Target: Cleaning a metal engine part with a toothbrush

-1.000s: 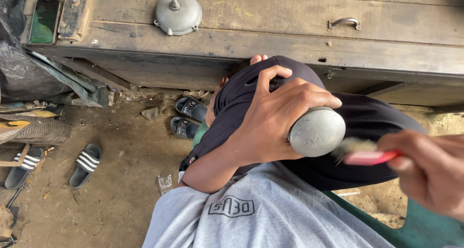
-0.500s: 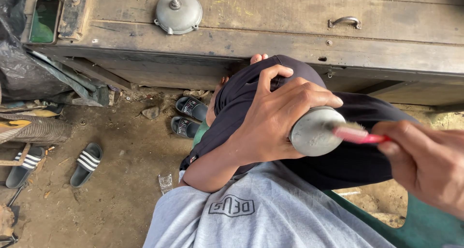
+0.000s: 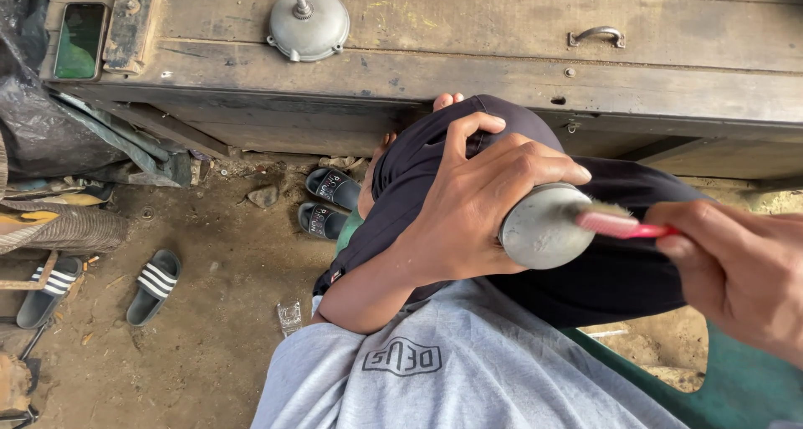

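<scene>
1. My left hand (image 3: 477,203) has its grip closed around a round grey metal part (image 3: 542,228), held over my lap, clear of the wooden counter (image 3: 468,69).
2. My right hand (image 3: 736,266) pinches shut on a pink brush (image 3: 615,222), bristles touching the part's face.
3. To brush well, I judge: keep the part steady, use short strokes and light pressure, and turn it to reach the rim.
4. A similar grey metal cover (image 3: 308,23) rests on the counter.

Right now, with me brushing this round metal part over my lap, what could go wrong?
The round grey metal part is held only by the left hand, unsupported above the knee, so a hard stroke might knock it loose. The pink-handled brush in the right hand may flick grime onto the dark trousers.
</scene>
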